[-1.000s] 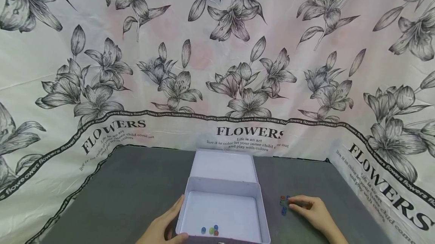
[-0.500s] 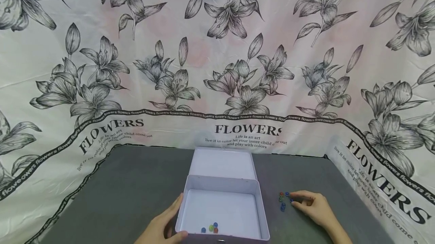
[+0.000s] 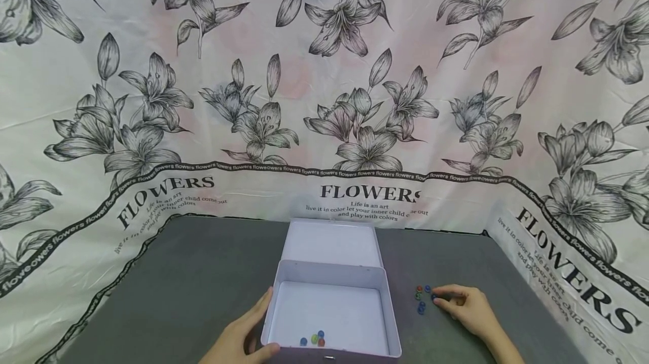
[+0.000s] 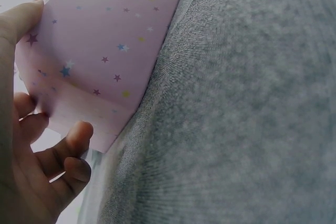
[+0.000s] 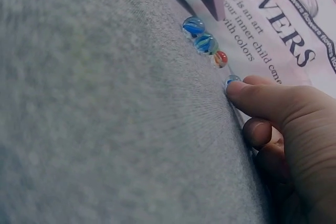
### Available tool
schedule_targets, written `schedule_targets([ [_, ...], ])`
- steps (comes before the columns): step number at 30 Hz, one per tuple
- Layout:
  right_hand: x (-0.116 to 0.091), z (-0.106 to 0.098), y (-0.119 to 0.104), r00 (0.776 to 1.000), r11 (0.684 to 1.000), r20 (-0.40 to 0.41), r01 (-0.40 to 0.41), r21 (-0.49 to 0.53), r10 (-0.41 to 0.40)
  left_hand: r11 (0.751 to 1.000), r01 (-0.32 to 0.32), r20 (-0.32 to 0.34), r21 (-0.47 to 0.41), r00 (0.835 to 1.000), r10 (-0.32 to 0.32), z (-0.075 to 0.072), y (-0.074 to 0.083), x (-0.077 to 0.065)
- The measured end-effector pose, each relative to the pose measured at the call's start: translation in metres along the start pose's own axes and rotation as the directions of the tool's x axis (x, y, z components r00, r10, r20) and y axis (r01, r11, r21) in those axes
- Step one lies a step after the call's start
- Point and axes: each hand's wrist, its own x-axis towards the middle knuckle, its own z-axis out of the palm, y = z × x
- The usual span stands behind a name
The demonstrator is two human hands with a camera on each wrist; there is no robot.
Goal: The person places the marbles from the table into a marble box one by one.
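A pale lilac metal box with star prints on its outer side stands on the grey table, its lid folded back. My left hand grips the box's near left corner, thumb over the front rim and fingers along the left wall. To the right of the box, my right hand pinches a blue glass marble between thumb and index finger, down at the table surface. Just left of those fingertips lie several loose marbles, including a red one and blue ones.
Inside the box, near its front wall, sit a blue marble, a yellow-green marble, a red marble and another blue one. A flower-printed cloth hangs around the back and sides of the grey table.
My right fingertips have shifted slightly right and now pinch a blue marble, while another blue marble shows free beside them. My left hand keeps its grip; the head view has shifted slightly.
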Motion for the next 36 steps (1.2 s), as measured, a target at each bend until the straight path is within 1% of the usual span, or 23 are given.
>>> schedule_targets([
  [4, 0.000, 0.002, -0.001, 1.000, 1.000, -0.007, -0.007, 0.012, 0.007, 1.000, -0.011, -0.005, -0.007, 1.000, 0.011, 0.000, -0.002, 0.000],
  [8, -0.001, 0.005, -0.002, 1.000, 0.998, 0.018, 0.001, 0.062, -0.002, 1.000, -0.030, -0.013, 0.005, 0.999, 0.030, 0.000, -0.003, -0.001],
  [14, -0.001, 0.003, -0.006, 0.999, 0.991, 0.040, -0.035, 0.131, 0.030, 1.000, -0.022, 0.006, -0.015, 1.000, 0.022, -0.001, -0.002, 0.000],
  [17, 0.003, 0.001, -0.009, 0.998, 0.990, 0.044, -0.049, 0.133, 0.043, 1.000, -0.013, 0.007, -0.017, 1.000, 0.013, -0.001, -0.002, 0.001],
  [21, 0.012, -0.003, -0.019, 0.999, 0.992, 0.031, -0.033, 0.119, 0.030, 1.000, -0.007, -0.005, -0.011, 1.000, 0.007, 0.000, -0.004, 0.002],
  [28, 0.021, -0.012, -0.049, 1.000, 0.997, -0.005, 0.009, 0.082, -0.008, 1.000, -0.014, -0.008, -0.027, 1.000, 0.014, 0.001, -0.004, 0.000],
  [32, 0.026, -0.015, -0.064, 0.997, 0.994, -0.014, 0.079, 0.081, -0.078, 0.999, -0.004, 0.002, -0.040, 1.000, 0.004, 0.001, -0.005, 0.001],
  [36, 0.035, -0.013, -0.075, 0.990, 0.986, -0.014, 0.144, 0.083, -0.143, 0.999, -0.003, 0.004, -0.036, 1.000, 0.003, -0.001, -0.005, 0.003],
])
